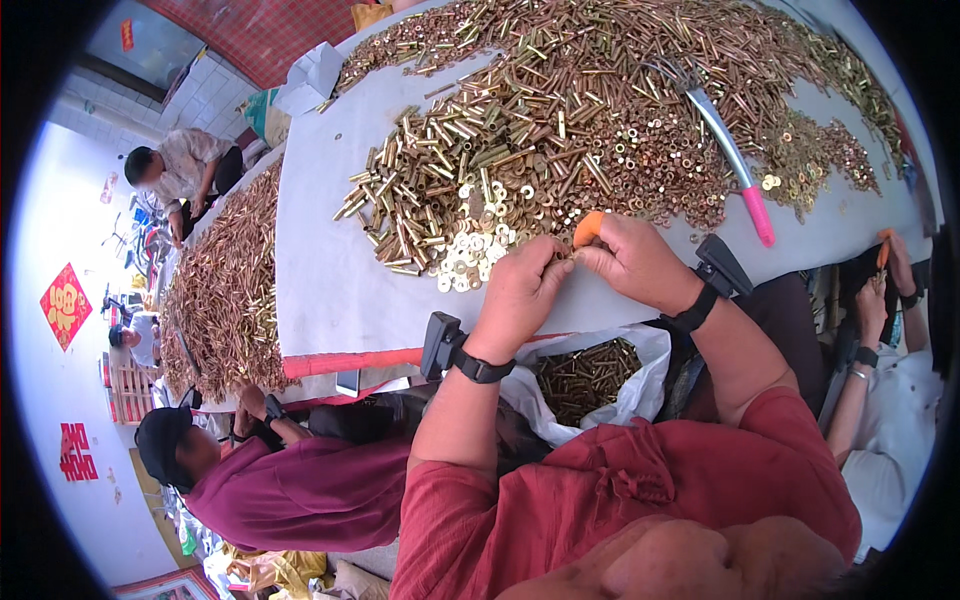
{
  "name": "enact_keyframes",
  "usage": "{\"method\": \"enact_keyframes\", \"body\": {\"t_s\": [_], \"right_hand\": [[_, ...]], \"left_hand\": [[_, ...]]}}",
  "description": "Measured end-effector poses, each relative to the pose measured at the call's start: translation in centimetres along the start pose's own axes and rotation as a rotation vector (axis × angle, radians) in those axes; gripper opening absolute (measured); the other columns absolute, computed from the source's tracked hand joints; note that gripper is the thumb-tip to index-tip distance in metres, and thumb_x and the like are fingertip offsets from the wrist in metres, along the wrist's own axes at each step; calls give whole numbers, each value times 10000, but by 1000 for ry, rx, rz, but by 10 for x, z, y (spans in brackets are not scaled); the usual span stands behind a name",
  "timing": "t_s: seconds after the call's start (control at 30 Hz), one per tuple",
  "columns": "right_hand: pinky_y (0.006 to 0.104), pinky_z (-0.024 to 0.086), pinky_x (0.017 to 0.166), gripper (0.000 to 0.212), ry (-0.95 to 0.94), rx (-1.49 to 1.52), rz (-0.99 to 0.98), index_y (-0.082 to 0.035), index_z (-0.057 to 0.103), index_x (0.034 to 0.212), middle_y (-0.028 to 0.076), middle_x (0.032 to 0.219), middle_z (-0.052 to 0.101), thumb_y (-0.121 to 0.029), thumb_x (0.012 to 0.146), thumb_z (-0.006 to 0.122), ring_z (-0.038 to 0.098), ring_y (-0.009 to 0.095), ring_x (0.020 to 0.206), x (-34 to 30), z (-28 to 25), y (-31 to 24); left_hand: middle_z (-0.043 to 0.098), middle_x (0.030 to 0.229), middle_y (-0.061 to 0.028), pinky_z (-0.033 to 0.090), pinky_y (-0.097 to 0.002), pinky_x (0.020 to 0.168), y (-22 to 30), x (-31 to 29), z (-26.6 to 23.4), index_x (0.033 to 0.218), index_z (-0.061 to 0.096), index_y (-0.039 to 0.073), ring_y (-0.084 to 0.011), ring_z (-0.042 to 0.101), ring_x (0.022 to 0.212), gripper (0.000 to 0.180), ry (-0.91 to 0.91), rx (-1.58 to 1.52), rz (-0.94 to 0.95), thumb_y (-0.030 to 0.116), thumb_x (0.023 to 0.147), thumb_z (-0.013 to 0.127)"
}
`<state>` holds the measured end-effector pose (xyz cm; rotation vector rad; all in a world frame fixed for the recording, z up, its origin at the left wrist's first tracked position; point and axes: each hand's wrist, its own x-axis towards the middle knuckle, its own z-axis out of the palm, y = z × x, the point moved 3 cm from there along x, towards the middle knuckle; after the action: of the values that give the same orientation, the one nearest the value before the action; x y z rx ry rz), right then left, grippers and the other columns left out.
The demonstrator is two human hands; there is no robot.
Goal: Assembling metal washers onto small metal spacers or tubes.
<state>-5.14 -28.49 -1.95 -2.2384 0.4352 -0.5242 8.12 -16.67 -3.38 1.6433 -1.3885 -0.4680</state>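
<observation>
Over the near edge of the table, my left hand (pixel 525 285) and my right hand (pixel 642 265) meet, fingertips pinched together. Whatever small piece lies between them is mostly hidden by the fingers. An orange finger cover (pixel 589 228) sits on one finger of my right hand. Just beyond my left hand lies a spread of flat, shiny washers (pixel 470 255). Brass-coloured metal sleeves (pixel 400 190) are heaped to the left of them. Small nuts (pixel 655 150) are piled past my right hand.
A hand rake (pixel 725 145) with a pink grip rests on the right of the pile. Below my hands, a white bag (pixel 650 370) holds metal pieces. Co-workers sit at the left and right. A phone (pixel 348 381) lies near the table's left corner.
</observation>
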Motion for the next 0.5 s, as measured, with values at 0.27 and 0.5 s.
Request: {"method": "enact_keyframes", "body": {"t_s": [0.27, 0.5], "right_hand": [[393, 487, 661, 189, 19, -3, -2, -30, 626, 945, 146, 795, 620, -181, 845, 680, 626, 309, 737, 1, 0, -3], [401, 481, 664, 188, 77, 24, -89, -23, 624, 942, 155, 801, 617, -178, 849, 677, 624, 321, 752, 2, 4, -1]], "left_hand": [[630, 802, -133, 483, -335, 639, -2, -1, -1, 961, 616, 24, -267, 598, 704, 138, 3, -39, -33, 74, 853, 687], [621, 759, -92, 471, -292, 621, -4, 0, -3, 941, 621, 25, -175, 566, 649, 116, 13, 24, -55, 66, 860, 693]]}}
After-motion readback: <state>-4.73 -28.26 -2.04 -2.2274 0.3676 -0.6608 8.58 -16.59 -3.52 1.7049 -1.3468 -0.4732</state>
